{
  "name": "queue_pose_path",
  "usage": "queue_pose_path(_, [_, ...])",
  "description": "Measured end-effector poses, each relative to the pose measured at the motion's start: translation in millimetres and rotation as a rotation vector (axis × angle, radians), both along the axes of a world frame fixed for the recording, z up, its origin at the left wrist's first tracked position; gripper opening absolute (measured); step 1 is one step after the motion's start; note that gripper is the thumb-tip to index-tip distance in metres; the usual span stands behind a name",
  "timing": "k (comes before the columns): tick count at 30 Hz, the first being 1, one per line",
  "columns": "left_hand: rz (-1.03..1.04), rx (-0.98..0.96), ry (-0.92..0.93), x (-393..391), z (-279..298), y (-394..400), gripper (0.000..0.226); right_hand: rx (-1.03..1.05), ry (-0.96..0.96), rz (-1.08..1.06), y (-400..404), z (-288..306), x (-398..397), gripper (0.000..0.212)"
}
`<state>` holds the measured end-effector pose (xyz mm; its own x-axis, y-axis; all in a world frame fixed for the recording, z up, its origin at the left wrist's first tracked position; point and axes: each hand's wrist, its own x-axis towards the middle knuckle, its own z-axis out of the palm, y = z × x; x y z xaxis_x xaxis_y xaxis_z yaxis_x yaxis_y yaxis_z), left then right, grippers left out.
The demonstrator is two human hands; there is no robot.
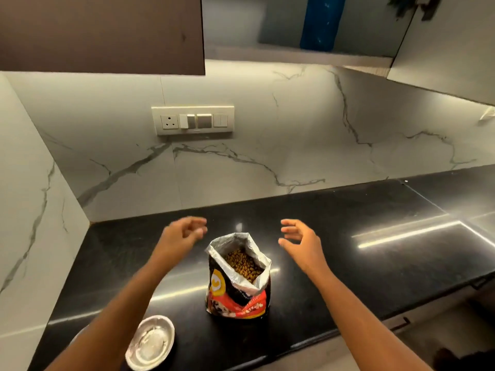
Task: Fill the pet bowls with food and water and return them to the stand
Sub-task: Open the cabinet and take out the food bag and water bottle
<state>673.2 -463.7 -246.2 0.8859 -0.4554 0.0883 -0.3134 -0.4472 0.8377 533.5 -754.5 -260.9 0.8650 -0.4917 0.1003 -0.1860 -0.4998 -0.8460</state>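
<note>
Head view: food bag point(239, 277) stands upright, mouth open, on the counter point(348, 250). Left hand point(182, 235) and right hand point(300, 241), both spread and empty, flank it beyond its mouth, about equally near. Bowl point(150, 341) lies left-front of the bag.

An opened black, red and orange foil-lined bag of brown kibble point(239, 279) is stood upright on the black bench point(348, 250); a shallow round steel bowl point(150, 341) is seen near its front edge.
</note>
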Motion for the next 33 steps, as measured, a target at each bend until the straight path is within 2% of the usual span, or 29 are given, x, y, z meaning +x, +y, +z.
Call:
queue_pose_path(2, [0.056,-0.116,-0.099,6,54,-20,0.022,0.009,-0.114,-0.009,-2,39,16,0.039])
queue_pose_path(8, [0.004,-0.220,-0.388,5,171,-97,0.012,-0.044,-0.407,0.013,-13,155,53,0.034])
queue_pose_path(11, [-0.044,-0.313,-0.445,0,217,-133,0.012,-0.109,-0.526,0.024,-27,206,64,0.040])
queue_pose_path(16, [-0.090,-0.526,-0.489,3,282,-171,0.016,-0.081,-0.633,-0.008,-54,264,75,0.043])
queue_pose_path(20, [-0.042,-0.535,-0.587,31,343,-205,0.019,-0.039,-0.734,-0.016,-89,323,99,0.043])
queue_pose_path(23, [-0.016,-0.490,-0.565,54,369,-226,0.021,-0.026,-0.768,-0.025,-110,358,118,0.048])
queue_pose_path(26, [0.014,-0.446,-0.533,71,378,-241,0.026,-0.064,-0.718,-0.064,-130,379,141,0.067])
queue_pose_path(29, [0.036,-0.437,-0.474,82,385,-255,0.032,-0.012,-0.650,-0.045,-147,396,167,0.087])
queue_pose_path(33, [0.049,-0.383,-0.414,91,392,-266,0.039,0.017,-0.590,-0.006,-158,412,192,0.100])
